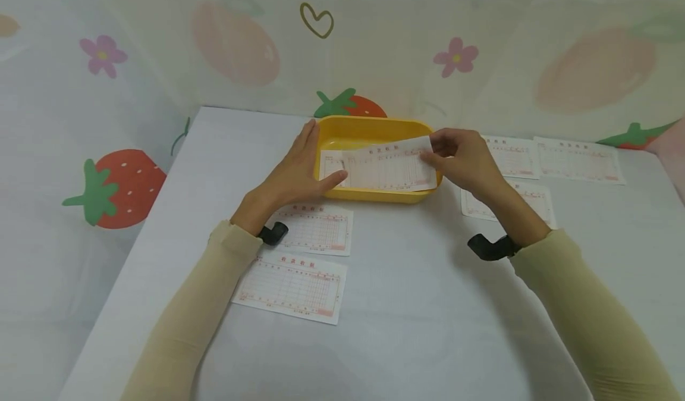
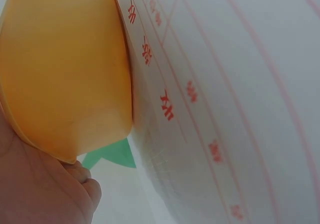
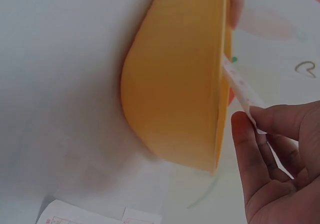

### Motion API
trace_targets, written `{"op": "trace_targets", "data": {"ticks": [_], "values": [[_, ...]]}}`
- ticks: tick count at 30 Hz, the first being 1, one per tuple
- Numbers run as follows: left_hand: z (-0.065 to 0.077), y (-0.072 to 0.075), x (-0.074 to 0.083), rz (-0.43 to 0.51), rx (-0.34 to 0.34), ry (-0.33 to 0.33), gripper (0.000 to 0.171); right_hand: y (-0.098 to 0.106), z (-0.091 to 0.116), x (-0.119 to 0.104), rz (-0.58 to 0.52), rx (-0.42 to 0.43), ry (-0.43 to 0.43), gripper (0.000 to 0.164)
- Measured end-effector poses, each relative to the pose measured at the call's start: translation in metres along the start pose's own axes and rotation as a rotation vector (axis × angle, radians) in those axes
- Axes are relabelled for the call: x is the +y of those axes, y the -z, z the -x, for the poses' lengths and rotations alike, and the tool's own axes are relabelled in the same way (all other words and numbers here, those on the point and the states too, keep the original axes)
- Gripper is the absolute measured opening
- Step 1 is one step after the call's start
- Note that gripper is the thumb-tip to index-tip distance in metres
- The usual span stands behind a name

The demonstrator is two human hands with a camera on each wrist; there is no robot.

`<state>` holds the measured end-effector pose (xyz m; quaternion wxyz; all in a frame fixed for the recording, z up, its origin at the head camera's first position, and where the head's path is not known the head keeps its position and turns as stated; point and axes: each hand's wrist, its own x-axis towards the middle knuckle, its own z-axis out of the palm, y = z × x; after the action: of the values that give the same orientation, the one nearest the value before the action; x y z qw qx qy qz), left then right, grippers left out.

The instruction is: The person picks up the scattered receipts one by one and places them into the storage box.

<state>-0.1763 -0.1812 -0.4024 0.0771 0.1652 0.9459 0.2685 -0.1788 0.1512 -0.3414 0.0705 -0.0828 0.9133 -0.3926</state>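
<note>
A yellow plastic basin stands on the white table near the wall. My left hand holds its left end, fingers along the outside and thumb over the front rim; the left wrist view shows this hand at the basin's edge. At the basin's right end, my right hand pinches a printed receipt slip by its right edge, thumb in front. That slip slants over the basin, above another receipt slip inside, mostly covered. The right wrist view shows the pinched slip edge-on between thumb and fingers.
Two receipt slips lie in front of the basin, an upper one partly under my left wrist and a lower one. More slips lie to the right, including one by the back edge and one beneath my right forearm. A strawberry-patterned cloth hangs behind.
</note>
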Motion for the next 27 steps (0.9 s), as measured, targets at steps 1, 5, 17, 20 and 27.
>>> {"op": "trace_targets", "data": {"ticks": [1,5,17,20,27], "values": [[0.000,0.000,0.000,-0.004,-0.001,0.000,0.119,0.000,0.001,0.000,0.018,0.004,0.004,0.035],[0.000,0.000,-0.001,-0.015,0.000,0.000,0.118,-0.002,0.003,0.001,0.068,0.020,0.021,0.042],[-0.001,0.000,-0.001,-0.018,-0.005,0.005,0.118,-0.005,0.010,0.010,0.080,0.101,0.044,0.055],[-0.001,0.000,-0.001,-0.023,-0.006,0.005,0.118,-0.003,0.013,0.011,0.072,0.133,0.052,0.053],[-0.002,0.000,-0.002,-0.030,-0.002,0.001,0.118,-0.002,0.028,0.011,0.034,0.196,0.082,0.045]]}}
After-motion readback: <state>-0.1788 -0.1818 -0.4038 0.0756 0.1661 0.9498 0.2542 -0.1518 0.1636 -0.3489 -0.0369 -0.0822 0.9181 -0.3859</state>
